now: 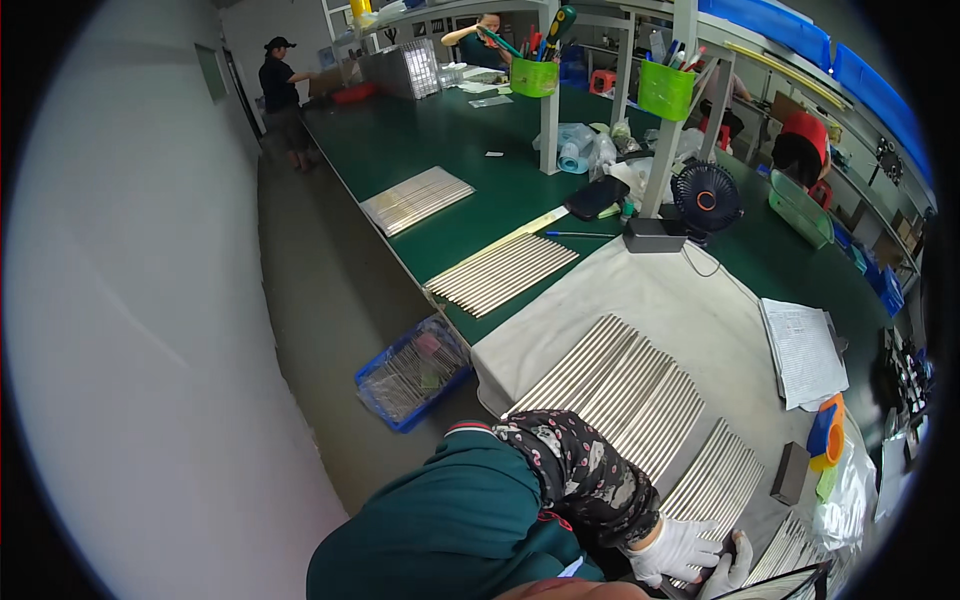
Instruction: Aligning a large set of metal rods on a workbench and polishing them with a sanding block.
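Observation:
My left hand, in a white glove with a dark flowered sleeve above it, lies on the near ends of a row of thin silvery metal rods. Its fingers are stretched out. Close beside it is my right hand, also gloved, its fingers apart at the same rod ends and partly cut off by the lower edge. A larger row of rods lies side by side on the pale cloth. More rods lie to the right of my hands.
Two further rod groups rest on the green table. A small fan, paper sheets, a dark block and an orange-and-blue tape dispenser stand around the cloth. A blue crate sits on the floor. Other people work farther back.

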`<state>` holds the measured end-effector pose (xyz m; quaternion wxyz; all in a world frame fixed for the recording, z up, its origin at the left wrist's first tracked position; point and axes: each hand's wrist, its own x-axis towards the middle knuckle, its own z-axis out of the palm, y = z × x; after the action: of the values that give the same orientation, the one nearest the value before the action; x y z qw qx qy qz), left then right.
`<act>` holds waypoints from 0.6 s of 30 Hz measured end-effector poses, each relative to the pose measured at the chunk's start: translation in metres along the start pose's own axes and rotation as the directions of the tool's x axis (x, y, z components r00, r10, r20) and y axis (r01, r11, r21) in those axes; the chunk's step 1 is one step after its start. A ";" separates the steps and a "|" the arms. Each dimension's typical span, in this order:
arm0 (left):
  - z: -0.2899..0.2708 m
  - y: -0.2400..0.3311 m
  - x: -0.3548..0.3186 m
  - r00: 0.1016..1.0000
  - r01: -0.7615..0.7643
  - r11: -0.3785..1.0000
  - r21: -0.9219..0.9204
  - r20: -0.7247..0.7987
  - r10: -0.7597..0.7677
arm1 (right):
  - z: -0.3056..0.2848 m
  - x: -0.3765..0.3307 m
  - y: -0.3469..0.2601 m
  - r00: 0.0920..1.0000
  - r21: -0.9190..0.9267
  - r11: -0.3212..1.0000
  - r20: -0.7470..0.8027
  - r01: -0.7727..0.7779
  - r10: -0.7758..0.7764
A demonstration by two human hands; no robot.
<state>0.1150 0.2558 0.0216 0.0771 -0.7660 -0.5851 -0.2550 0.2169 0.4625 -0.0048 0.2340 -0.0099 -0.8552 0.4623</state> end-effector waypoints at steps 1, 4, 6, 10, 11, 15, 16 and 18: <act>0.004 -0.001 0.001 1.000 -0.013 1.000 0.017 -0.016 0.013 | -0.004 -0.004 -0.001 0.996 0.039 0.995 0.017 -0.089 0.088; -0.006 0.011 0.000 0.994 -0.085 0.996 0.009 -0.070 0.086 | -0.012 -0.023 -0.015 0.953 0.098 0.948 0.024 -0.303 0.302; -0.019 0.027 -0.001 0.997 -0.055 0.998 -0.020 -0.056 0.053 | -0.006 -0.018 -0.058 0.994 -0.107 0.988 -0.034 -0.111 0.108; -0.078 0.020 -0.017 0.996 0.051 0.981 -0.188 0.076 -0.037 | 0.018 0.016 -0.105 0.993 -0.110 0.987 -0.018 -0.120 0.119; -0.099 0.011 -0.018 0.987 0.092 0.989 -0.118 0.139 -0.075 | 0.022 0.026 -0.107 0.999 -0.134 0.990 0.002 -0.051 0.052; -0.128 -0.042 -0.017 0.959 0.128 0.986 0.105 0.240 -0.150 | 0.019 0.048 -0.119 0.988 -0.382 0.923 -0.120 0.048 -0.101; -0.125 -0.054 -0.012 0.955 0.131 0.983 0.125 0.250 -0.159 | 0.016 0.059 -0.116 0.978 -0.424 0.905 -0.165 0.045 -0.126; -0.108 -0.066 0.000 0.947 0.064 0.981 0.185 0.297 -0.118 | 0.006 0.085 -0.104 0.966 -0.602 0.798 -0.207 -0.001 -0.155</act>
<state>0.0211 0.2303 0.1026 0.0393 -0.7587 -0.6448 -0.0846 0.1594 0.4176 0.1083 0.3419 -0.1053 -0.9209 0.1545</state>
